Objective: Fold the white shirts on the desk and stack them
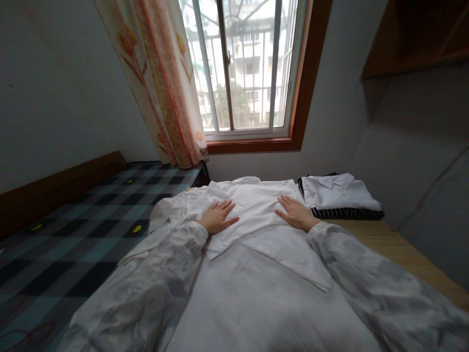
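A white shirt (252, 208) lies spread before me, its cloth partly folded over itself, with loose folds bunched at the left. My left hand (219, 217) rests flat on the shirt's left part, fingers stretched toward the middle. On the right part of the same cloth lies my right hand (295, 212), palm down with fingers apart. Two pointed corners of the shirt hang toward me below the hands. Neither hand grips the fabric.
Folded clothes (340, 193), white over black striped, are stacked at the right on a wooden table (406, 249). A bed with a checked cover (91, 220) stands at the left. Behind are a window (252, 73) and a flowered curtain (164, 83); a wooden shelf (414, 54) hangs upper right.
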Motion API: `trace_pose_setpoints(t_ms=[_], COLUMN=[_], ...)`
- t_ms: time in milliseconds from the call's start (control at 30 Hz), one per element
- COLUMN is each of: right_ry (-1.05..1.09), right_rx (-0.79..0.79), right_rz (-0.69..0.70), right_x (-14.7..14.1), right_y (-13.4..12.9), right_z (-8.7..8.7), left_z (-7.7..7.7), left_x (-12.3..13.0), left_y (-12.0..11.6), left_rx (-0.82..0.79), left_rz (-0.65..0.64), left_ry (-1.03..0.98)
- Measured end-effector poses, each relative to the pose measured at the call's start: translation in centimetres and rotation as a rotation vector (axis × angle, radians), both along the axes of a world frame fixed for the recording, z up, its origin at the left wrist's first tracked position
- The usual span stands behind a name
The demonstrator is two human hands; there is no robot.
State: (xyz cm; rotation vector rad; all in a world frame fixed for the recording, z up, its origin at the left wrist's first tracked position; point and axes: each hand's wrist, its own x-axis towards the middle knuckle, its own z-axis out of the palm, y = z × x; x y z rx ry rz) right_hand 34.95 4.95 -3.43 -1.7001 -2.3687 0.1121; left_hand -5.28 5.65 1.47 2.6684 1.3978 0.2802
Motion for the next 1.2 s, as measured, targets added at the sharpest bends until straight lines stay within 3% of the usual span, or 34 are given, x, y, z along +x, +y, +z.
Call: trace_pose_setpoints(t_ms=[167, 433, 567, 667, 733, 867, 1000, 1200], right_ry=[-0.048, -0.045, 0.088, 0.202, 0.21, 0.189, 0.274, 0.506], right_rx=[-0.037, -0.024, 0.003, 0.17, 0.258, 0.289, 0.21, -0.054], right_rz=[-0.072, -0.013, 0.052, 0.106, 0.07, 0.018, 0.007, 0.041], right_x=[0.2, 1.9, 2.4, 1.8, 1.3, 0.6, 0.9, 1.8], right_y=[-0.6, -3.0, -6.4, -10.2, -12.7, -15.0, -14.7, -13.7], right_z=[-0.5, -0.1, 0.8, 1.8, 2.3, 2.2, 2.0, 2.8], left_z=[-1.1, 0.2, 1.0, 1.3, 1.5, 2.3, 3.3, 4.1], left_x=[0.2, 0.6, 1.5, 2.5, 3.2, 3.6, 2.2, -1.1], left_y=[-0.6, -3.0, -5.5, -7.4, -8.4, -9.6, -9.6, -9.5], left_rx=[0.036, 0.109, 0.106, 0.098, 0.109, 0.175, -0.017, -0.657], left_rz=[0.144, 0.179, 0.065, 0.003, 0.043, 0.286, 0.447, 0.322], left_ry=[0.113, 0.17, 0.092, 0.052, 0.037, 0.03, 0.029, -0.493])
